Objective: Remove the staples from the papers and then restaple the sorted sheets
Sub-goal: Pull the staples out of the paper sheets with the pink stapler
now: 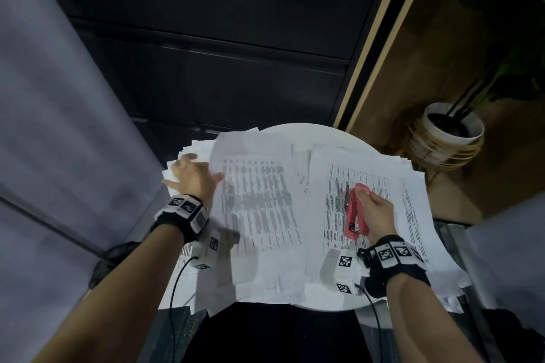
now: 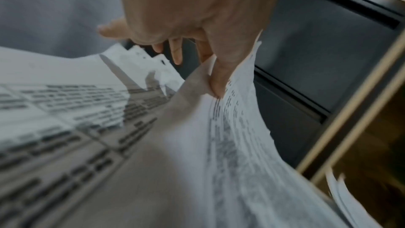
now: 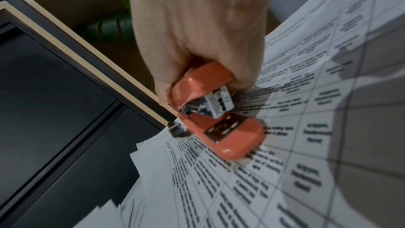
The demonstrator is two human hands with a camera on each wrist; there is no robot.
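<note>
Head view shows the right hand (image 1: 376,212) with fingers clamped round the pink stapler (image 1: 356,210), while the left hand (image 1: 193,175) pinches a sheaf of papers (image 1: 256,200) lifted off the surface (image 1: 324,134). Restapling seems underway; next, the sheaf's corner must meet the stapler's mouth.

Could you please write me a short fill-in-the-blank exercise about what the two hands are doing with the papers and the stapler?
1. The right hand grips a pink ____.
2. The left hand lifts a sheaf of ____ by its edge.
3. The papers are spread over a white ____ table.
4. Right of the table stands a potted ____ in a white pot.

Missing words: stapler; papers; round; plant
</note>
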